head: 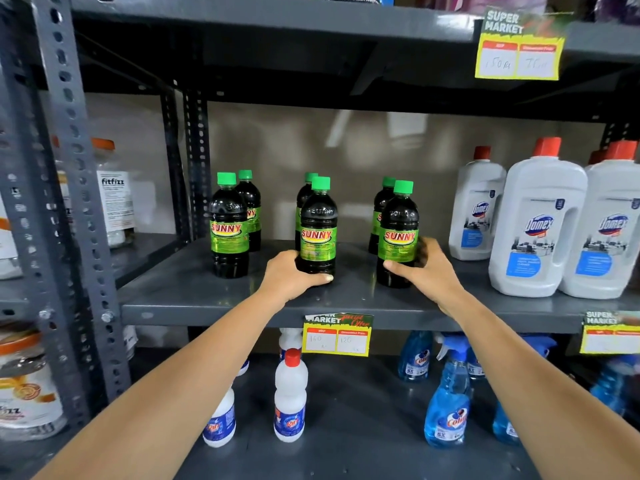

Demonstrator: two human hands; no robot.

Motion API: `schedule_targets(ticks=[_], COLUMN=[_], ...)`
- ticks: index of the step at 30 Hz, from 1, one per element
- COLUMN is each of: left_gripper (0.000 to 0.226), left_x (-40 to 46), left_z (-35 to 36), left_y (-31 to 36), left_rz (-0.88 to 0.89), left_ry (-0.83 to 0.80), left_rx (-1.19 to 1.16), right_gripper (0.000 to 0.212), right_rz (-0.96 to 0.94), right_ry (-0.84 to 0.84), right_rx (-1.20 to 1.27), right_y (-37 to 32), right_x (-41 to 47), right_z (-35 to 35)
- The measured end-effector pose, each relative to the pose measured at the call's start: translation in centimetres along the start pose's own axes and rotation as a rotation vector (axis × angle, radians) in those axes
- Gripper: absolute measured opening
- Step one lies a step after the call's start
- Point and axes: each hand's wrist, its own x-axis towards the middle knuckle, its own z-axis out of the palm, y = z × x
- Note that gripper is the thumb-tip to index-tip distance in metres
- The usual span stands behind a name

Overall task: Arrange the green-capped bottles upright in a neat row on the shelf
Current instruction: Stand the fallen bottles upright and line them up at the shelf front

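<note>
Several dark bottles with green caps and green SUNNY labels stand upright in pairs on the grey shelf (194,289). The left front bottle (229,226) stands alone, untouched, with another behind it (252,202). My left hand (291,275) wraps the base of the middle front bottle (318,226). My right hand (426,268) grips the lower part of the right front bottle (398,230). A second bottle stands behind each held one, at the middle (304,195) and at the right (381,206), partly hidden.
Large white Domex bottles (536,223) with red caps stand to the right on the same shelf. A metal upright (194,161) borders the left. Below are small white bottles (290,396) and blue spray bottles (448,403). Yellow price tags (336,336) hang from the shelf edges.
</note>
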Motion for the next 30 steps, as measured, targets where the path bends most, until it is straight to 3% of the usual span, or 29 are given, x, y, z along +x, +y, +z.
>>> schedule_targets(ticks=[2, 5, 8, 12, 14, 17, 22, 25, 30], left_gripper=[0.058, 0.051, 0.048, 0.081, 0.102, 0.132, 0.138, 0.14, 0.133], left_x=[-0.5, -2.1, -4.5, -5.9, -6.0, -5.9, -5.2, -5.2, -5.6], left_z=[-1.1, -3.5, -6.9, -11.1, -13.0, -14.7, -15.1, -15.2, -14.9], left_y=[-0.9, -3.1, -6.1, -8.8, -9.8, -10.5, -10.4, -10.6, -10.7], left_rz=[0.01, 0.09, 0.192, 0.148, 0.073, 0.037, 0.029, 0.036, 0.082], left_ry=[-0.003, 0.065, 0.199, 0.244, 0.163, 0.018, -0.097, -0.093, -0.026], left_rx=[0.069, 0.21, 0.385, 0.659, 0.758, 0.897, 0.912, 0.916, 0.968], right_gripper=[0.079, 0.05, 0.03, 0.014, 0.025, 0.045, 0.074, 0.069, 0.063], right_rz=[-0.178, -0.629, -0.852, -0.96, -0.861, -0.529, -0.102, -0.051, -0.104], right_ry=[0.211, 0.427, 0.334, 0.02, -0.174, -0.237, -0.34, -0.412, -0.378], right_rx=[-0.003, -0.018, 0.01, -0.174, -0.34, -0.27, -0.024, -0.021, -0.096], right_y=[-0.7, -2.5, -5.9, -9.4, -10.5, -12.2, -14.1, -13.7, -13.5], right_x=[-0.8, -2.6, -4.8, -6.2, -6.7, -6.7, -4.2, -2.7, -2.4], right_z=[0.4, 2.0, 5.6, 12.1, 15.7, 19.7, 22.7, 24.0, 24.7])
